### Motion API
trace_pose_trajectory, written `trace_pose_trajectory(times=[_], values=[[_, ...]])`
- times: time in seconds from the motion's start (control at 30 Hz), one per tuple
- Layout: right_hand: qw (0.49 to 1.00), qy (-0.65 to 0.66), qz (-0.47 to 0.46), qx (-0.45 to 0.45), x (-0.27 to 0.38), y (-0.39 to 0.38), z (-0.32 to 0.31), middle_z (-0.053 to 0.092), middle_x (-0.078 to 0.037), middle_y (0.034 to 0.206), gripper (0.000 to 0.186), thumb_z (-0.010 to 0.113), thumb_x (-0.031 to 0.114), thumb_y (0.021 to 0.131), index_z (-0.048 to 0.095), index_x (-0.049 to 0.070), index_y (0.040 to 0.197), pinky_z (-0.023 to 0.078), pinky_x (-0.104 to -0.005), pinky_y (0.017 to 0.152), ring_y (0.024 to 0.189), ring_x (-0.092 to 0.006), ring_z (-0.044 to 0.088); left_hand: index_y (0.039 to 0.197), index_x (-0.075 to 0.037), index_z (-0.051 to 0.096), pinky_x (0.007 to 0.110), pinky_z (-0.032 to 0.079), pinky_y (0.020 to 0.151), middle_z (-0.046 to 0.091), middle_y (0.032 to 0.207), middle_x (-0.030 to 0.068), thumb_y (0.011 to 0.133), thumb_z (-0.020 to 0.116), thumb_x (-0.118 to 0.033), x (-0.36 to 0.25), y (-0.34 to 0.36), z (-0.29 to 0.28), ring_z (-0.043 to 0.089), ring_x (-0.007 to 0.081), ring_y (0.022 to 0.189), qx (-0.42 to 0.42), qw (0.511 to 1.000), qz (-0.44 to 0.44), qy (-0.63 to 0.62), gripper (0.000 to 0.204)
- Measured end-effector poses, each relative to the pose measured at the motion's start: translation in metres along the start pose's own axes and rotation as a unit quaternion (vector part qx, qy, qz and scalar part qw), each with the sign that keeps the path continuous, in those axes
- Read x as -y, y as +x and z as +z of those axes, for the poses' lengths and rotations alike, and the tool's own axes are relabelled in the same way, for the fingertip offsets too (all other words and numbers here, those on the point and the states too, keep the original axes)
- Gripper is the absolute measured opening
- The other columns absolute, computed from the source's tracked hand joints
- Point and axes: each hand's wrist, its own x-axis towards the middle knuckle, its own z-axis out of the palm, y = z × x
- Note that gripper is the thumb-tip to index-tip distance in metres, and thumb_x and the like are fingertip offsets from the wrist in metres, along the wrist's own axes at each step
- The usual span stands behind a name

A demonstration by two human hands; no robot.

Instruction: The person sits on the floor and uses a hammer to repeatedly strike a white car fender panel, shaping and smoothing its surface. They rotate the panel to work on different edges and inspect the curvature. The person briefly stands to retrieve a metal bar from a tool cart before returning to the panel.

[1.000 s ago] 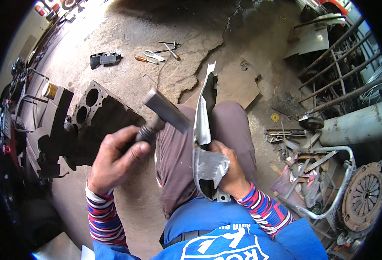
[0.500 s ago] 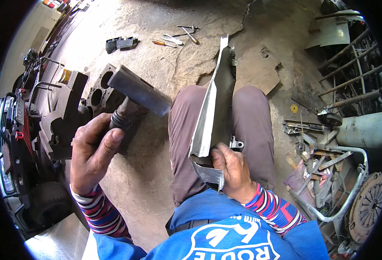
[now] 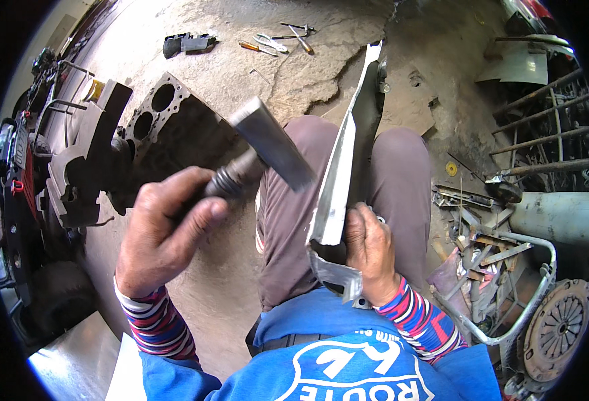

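Observation:
My left hand [image 3: 167,230] is closed round the handle of a hammer [image 3: 272,144]. Its blocky steel head is raised just left of a long, bent sheet-metal part [image 3: 338,180], apart from it. That part stands tilted between my knees, with a pale flange along its left side and a curled, torn-looking lower end. My right hand [image 3: 372,250] grips its right edge near the lower end, thumb toward the inner face. The fingers behind the metal are hidden.
On the floor ahead lie pliers [image 3: 271,43], a screwdriver [image 3: 257,48] and a black plastic piece [image 3: 189,44]. An engine block [image 3: 157,110] stands at the left. Scrap metal [image 3: 488,260], a clutch pressure plate [image 3: 560,329] and a metal rack [image 3: 541,130] are at the right.
The hammer has moved right, toward the metal part, with my left hand. The sheet-metal part and my right hand appear slightly farther right as the view shifts.

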Motion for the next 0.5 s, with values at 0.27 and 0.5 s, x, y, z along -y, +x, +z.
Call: trace_pose_trajectory(times=[0.27, 0.5], values=[[0.973, 0.211, 0.089, 0.021, -0.003, 0.016, -0.019, 0.064, -0.011, 0.071, 0.041, 0.039, 0.031, 0.109, 0.060, -0.001, 0.095, 0.048, -0.0345, 0.058, 0.063, -0.0206, 0.063, 0.100, -0.004, 0.062, 0.017, 0.028, 0.044, 0.047, 0.065, -0.0076, 0.103, 0.055, -0.033, -0.008, 0.005, 0.004, 0.039, -0.0009, 0.050, -0.176, 0.968, -0.035, -0.177, 0.030], [0.969, 0.211, 0.123, 0.027, 0.004, 0.025, -0.025, 0.067, -0.007, 0.078, 0.048, 0.035, 0.038, 0.109, 0.062, 0.001, 0.098, 0.051, -0.0298, 0.064, 0.070, -0.0140, 0.064, 0.083, 0.001, 0.056, 0.035, 0.036, 0.052, 0.042, 0.063, 0.0055, 0.099, 0.062, -0.030, -0.006, 0.064, 0.014, 0.040, 0.0109, 0.059, 0.122, 0.992, 0.013, 0.031, 0.036]])
